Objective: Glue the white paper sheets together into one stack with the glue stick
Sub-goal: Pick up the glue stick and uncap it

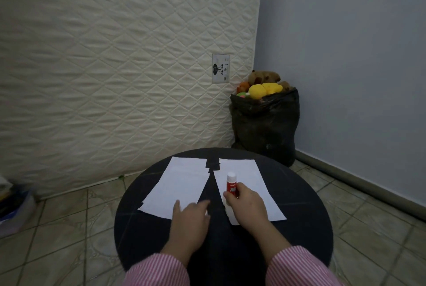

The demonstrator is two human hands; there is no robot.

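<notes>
Two groups of white paper sheets lie on a round black table (147, 223). The left sheets (179, 184) overlap each other loosely. The right sheets (249, 175) lie beside them across a dark gap. A red glue stick (231, 183) with a white cap stands upright on the right sheets, and my right hand (246, 205) is closed around its lower body. My left hand (190, 215) rests flat on the near right corner of the left sheets, fingers spread, holding nothing.
A quilted white mattress (126, 66) leans against the wall behind the table. A black bag (265, 128) full of plush toys stands at the back right. Tiled floor (69, 228) surrounds the table. Blurry items lie at the far left (13, 207).
</notes>
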